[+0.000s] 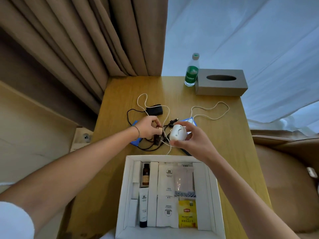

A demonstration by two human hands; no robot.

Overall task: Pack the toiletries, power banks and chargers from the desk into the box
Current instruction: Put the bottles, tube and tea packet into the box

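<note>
A white box [213, 187] stands open at the near edge of the wooden desk [215, 135]. It holds a dark bottle [145, 175], a white tube [143, 209], white sachets and a yellow tea bag [187, 213]. My right hand [191, 140] holds a white rounded charger [178, 132] just beyond the box. My left hand [148, 126] pinches a black cable in a tangle of black and white cables [155, 144]. A black plug adapter [155, 109] lies farther back. Blue flat items [136, 141] lie partly hidden under the cables.
A green-labelled water bottle [191, 71] and a grey tissue box [221, 81] stand at the desk's far right corner. Brown curtains [77, 40] hang at the left and a white sheer curtain at the right. A brown armchair [290, 169] sits right of the desk.
</note>
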